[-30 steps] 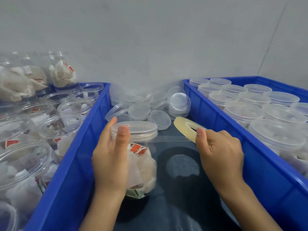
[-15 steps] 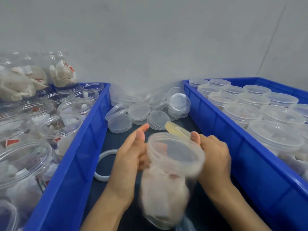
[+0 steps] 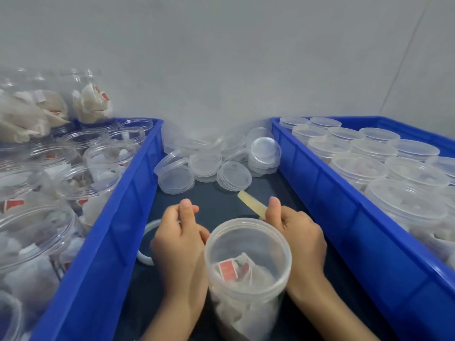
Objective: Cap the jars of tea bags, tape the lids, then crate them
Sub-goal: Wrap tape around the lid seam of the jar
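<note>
- Jar (image 3: 247, 264) of tea bags sits between the two hands, low in the head view, capped with a clear lid; red tags show through it.
- Left hand (image 3: 181, 244) is at the jar's left side, fingers curled, thumb and forefinger raised and pinched together; whether they hold a tape end, cannot tell.
- Right hand (image 3: 299, 239) is at the jar's right rim, fingers curled round a tape roll (image 3: 251, 201), which sticks out edge-on beyond the thumb.
- White ring (image 3: 145, 242) lies on the dark table (image 3: 221, 200), just left of the left hand and partly hidden by it.
- Loose lids (image 3: 216, 161) are heaped beyond both hands, against the wall.
- Left crate (image 3: 115, 232), outside the left hand, holds open jars (image 3: 59, 183) of tea bags.
- Right crate (image 3: 349, 217), outside the right hand, holds capped jars (image 3: 384, 163) in rows.
</note>
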Tool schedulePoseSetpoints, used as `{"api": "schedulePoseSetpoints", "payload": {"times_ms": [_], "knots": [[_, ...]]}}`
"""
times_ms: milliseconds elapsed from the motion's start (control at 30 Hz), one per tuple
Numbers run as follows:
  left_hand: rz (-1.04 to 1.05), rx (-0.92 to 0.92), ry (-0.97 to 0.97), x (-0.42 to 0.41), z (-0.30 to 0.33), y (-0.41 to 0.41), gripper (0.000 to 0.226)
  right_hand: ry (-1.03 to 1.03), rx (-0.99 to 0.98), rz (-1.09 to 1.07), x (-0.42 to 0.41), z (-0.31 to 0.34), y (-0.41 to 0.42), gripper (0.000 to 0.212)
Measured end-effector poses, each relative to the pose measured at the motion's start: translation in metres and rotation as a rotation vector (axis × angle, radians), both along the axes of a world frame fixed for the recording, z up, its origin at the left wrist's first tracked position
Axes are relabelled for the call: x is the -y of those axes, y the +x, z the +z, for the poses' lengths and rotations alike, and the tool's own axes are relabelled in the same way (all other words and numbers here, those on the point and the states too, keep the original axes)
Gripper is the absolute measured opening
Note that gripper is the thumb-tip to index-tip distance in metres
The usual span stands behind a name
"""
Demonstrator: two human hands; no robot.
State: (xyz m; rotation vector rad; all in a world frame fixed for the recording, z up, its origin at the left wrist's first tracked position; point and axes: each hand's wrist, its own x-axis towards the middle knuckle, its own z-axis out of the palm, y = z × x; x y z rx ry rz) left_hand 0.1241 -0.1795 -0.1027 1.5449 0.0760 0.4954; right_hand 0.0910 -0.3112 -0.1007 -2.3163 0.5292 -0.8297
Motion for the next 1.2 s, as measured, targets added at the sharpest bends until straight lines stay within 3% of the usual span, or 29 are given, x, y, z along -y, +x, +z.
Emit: {"api": "schedulePoseSetpoints", "payload": {"times_ms": [233, 467, 633, 767, 933, 1067, 1200], "knots": [[-0.102, -0.097, -0.097, -0.001, 0.004, 0.001, 0.031, 0.005, -0.007, -0.055, 0.004, -0.001, 0.001, 0.054], [-0.376, 0.005, -0.263, 0.013, 0.011, -0.027, 0.051, 0.029, 0.009, -0.086, 0.014, -0.004, 0.005, 0.050], [-0.627, 0.169, -0.009, 0.009, 0.002, -0.030, 0.081, 0.025, 0.044, -0.122, 0.023, -0.007, 0.007, 0.053], [-0.865, 0.136, 0.147, 0.011, -0.001, -0.035, 0.113, 0.050, 0.041, -0.161, 0.033, -0.007, 0.008, 0.056], [-0.815, 0.140, 0.194, 0.009, -0.003, -0.029, 0.102, 0.028, 0.063, -0.163, 0.036, -0.011, 0.009, 0.060], [-0.653, 0.196, 0.317, 0.001, 0.001, -0.017, 0.098, 0.010, 0.071, -0.168, 0.037, -0.012, 0.010, 0.063], [-0.504, 0.112, 0.137, -0.003, -0.002, -0.006, 0.079, 0.017, 0.068, -0.175, 0.034, -0.011, 0.010, 0.056]]}}
